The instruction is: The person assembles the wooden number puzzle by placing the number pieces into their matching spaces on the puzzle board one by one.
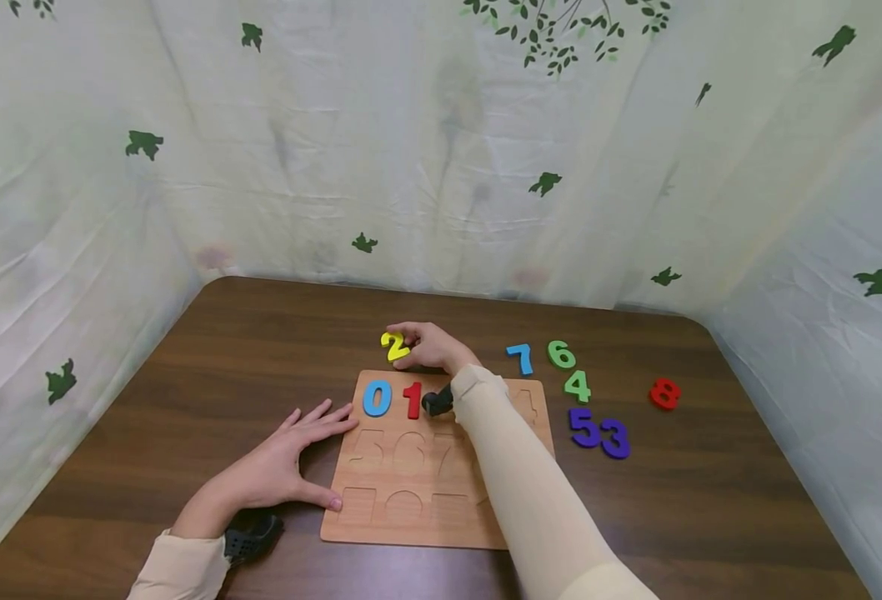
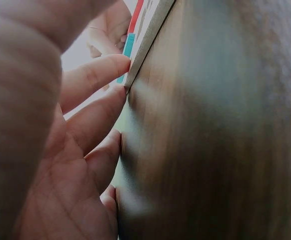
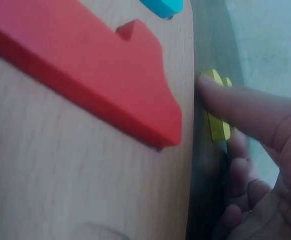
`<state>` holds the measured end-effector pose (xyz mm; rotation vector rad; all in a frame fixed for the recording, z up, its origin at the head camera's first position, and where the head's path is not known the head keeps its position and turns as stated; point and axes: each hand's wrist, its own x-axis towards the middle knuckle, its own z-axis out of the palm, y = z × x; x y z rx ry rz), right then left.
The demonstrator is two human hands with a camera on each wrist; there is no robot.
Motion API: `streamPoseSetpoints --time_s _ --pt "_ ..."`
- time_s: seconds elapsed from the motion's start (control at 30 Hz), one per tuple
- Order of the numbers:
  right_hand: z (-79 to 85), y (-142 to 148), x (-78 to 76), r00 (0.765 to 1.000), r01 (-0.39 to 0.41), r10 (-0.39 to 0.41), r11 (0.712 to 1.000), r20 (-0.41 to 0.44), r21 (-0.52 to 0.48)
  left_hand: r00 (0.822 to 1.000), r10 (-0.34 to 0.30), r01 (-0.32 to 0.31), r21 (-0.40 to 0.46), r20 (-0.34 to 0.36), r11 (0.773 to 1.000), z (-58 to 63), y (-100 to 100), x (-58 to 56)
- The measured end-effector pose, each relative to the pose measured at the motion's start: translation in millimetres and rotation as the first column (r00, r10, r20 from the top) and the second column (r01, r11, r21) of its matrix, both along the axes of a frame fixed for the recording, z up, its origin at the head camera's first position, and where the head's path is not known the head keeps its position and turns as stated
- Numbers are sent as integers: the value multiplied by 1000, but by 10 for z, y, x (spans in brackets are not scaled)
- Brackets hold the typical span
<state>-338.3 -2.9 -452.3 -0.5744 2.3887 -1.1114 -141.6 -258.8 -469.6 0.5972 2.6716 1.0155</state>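
Past the far edge of the wooden number board [image 1: 381, 525], my right hand [image 1: 435, 346] pinches a yellow number 2 [image 1: 393, 346] between thumb and fingers. The right wrist view shows the thumb against the yellow 2 [image 3: 218, 125], with the other fingers partly hidden behind it. My left hand [image 1: 279, 462] lies spread at the board's left side, its thumb and a fingertip touching the edge. A blue 0 [image 1: 377, 398] and a red 1 [image 1: 412, 401] sit in the board's top row. Part of the board lies hidden under my right forearm.
Right of the board lie a blue 7 [image 1: 520, 358], a green 6 [image 1: 561, 354], a green 4 [image 1: 578, 386], a purple 5 [image 1: 583, 427], a purple 3 [image 1: 615, 439] and a red 8 [image 1: 664, 393]. A patterned curtain [image 1: 426, 167] surrounds the brown table [image 1: 711, 500].
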Motion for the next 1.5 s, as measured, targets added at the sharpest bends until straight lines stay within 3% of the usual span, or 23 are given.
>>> streamPoseSetpoints --time_s 0.7,1.23,1.5 --pt "40 -22 -8 999 40 -40 999 -28 1 1000 -1 1 1 2 1000 9 7 -7" --pt "67 71 -4 995 39 -27 993 -100 113 1000 -5 5 11 -8 1000 -10 10 -3" --pt "45 192 -46 995 39 -28 992 -95 118 1000 0 0 3 -3 1000 -16 4 -13"
